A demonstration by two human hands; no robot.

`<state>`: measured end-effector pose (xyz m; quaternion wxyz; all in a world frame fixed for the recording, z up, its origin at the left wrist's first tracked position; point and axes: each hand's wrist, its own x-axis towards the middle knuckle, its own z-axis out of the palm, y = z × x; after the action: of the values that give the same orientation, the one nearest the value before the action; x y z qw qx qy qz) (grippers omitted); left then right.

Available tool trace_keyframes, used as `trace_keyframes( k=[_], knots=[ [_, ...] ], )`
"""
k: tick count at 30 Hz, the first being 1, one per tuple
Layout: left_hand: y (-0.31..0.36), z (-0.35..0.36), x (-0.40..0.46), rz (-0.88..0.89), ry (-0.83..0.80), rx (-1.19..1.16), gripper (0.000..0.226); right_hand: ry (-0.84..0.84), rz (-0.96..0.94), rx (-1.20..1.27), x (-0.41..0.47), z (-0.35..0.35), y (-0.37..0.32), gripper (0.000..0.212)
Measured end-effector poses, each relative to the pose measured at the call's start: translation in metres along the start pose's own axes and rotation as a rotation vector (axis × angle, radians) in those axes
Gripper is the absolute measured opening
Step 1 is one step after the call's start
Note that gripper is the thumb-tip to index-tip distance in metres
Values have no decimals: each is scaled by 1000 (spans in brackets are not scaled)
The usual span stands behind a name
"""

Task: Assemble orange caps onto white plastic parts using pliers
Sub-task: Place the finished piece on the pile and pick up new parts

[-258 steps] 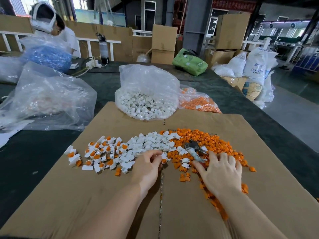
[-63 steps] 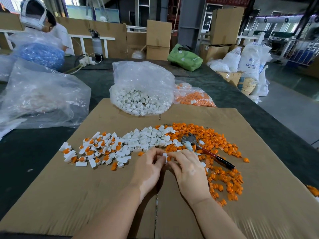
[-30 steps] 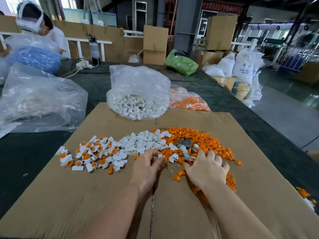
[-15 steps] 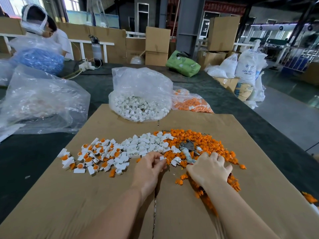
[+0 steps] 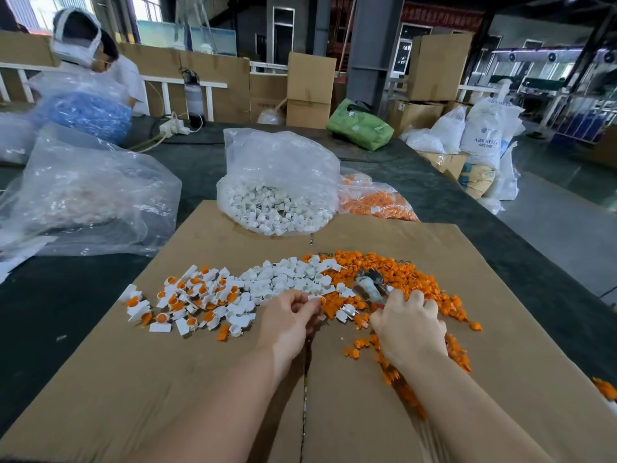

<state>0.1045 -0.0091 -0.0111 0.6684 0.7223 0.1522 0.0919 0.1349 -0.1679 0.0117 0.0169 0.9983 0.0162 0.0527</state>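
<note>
White plastic, a single small part [image 5: 315, 298], is pinched between the thumb and fingertips of the left hand [image 5: 289, 320], with the fingers curled round it. The part is held just above the cardboard sheet [image 5: 213, 379], at the near edge of the white-part pile [image 5: 293, 279]. The right hand [image 5: 409, 329] is laid palm down on the pliers [image 5: 369, 287], its fingers curled over the handles; only the taped metal head is seen, projecting beyond the knuckles. How firmly the handles are gripped cannot be told.

The pliers lie within the loose orange caps [image 5: 397, 272], which are spread on the cardboard sheet to the right of the white-part pile and trail back under the right forearm. To the left of the white-part pile, on the same sheet, a scatter of white parts already fitted with orange caps [image 5: 187, 302] is seen.

At the far edge of the cardboard sheet a clear bag of white parts [image 5: 277, 195] is set, with a bag of orange caps [image 5: 377, 202] touching its right side. Beyond the sheet's left edge a large crumpled clear bag [image 5: 90, 192] rests on the dark table [image 5: 50, 302].
</note>
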Motion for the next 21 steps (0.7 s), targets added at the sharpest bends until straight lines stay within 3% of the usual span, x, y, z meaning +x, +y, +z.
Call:
trace_keyframes(
  k=[2, 4, 7, 11, 14, 16, 21],
  knots=[
    [3, -1, 3, -9, 7, 16, 16, 33, -122, 31, 3, -10, 3, 26],
    [8, -2, 5, -26, 10, -45, 19, 5, -242, 265, 4, -25, 4, 22],
    [17, -3, 11, -95, 7, -227, 18, -248, -248, 762, 0, -44, 0, 32],
    [23, -7, 19, -151, 43, -303, 13, -566, -89, 1110, -6, -50, -7, 33],
    [23, -11, 21, -154, 45, -302, 14, -730, 5, 1175, -6, -53, -9, 40],
    [23, -13, 23, -152, 53, -283, 15, -804, 0, 1190, -4, -53, -9, 32],
    [21, -17, 29, -167, 78, -251, 15, -857, -33, 1139, -2, -50, -11, 32]
  ],
)
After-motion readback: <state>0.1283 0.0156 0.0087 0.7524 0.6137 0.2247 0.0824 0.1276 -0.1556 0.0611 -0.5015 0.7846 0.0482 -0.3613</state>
